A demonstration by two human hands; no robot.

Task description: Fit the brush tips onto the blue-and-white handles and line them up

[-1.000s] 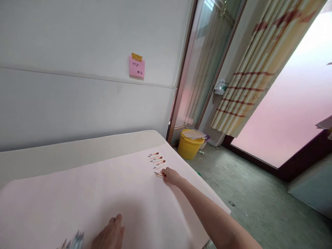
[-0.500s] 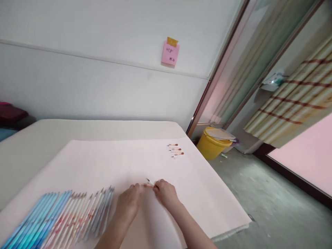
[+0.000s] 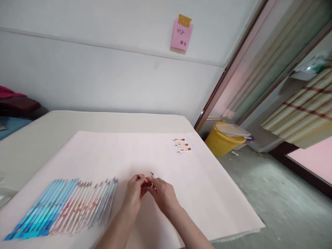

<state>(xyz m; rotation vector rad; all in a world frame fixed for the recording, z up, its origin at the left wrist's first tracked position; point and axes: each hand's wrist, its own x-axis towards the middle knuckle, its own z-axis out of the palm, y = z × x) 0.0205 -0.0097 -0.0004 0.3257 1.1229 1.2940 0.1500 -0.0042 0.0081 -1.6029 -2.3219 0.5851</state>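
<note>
My left hand (image 3: 135, 193) and my right hand (image 3: 162, 193) meet over the middle of the pale pink sheet (image 3: 103, 155), fingers pinched together on one small brush piece (image 3: 151, 175) whose dark tip pokes up between them. A row of several long blue and pink-white brush handles (image 3: 64, 207) lies fanned out to the left of my left hand. A small group of short brush pieces with orange ends (image 3: 183, 145) rests near the sheet's far right edge, well beyond both hands.
The sheet covers a cream table (image 3: 38, 138) against a white wall with a pink sticky note (image 3: 181, 35). A yellow bucket (image 3: 223, 141) stands on the floor right of the table, by a glass door and striped curtain. Dark red cloth (image 3: 12, 100) lies far left.
My right hand took a short brush piece from the far group and brought it back to the middle; my left hand came up to join it. The view swung left and down, showing the handle row.
</note>
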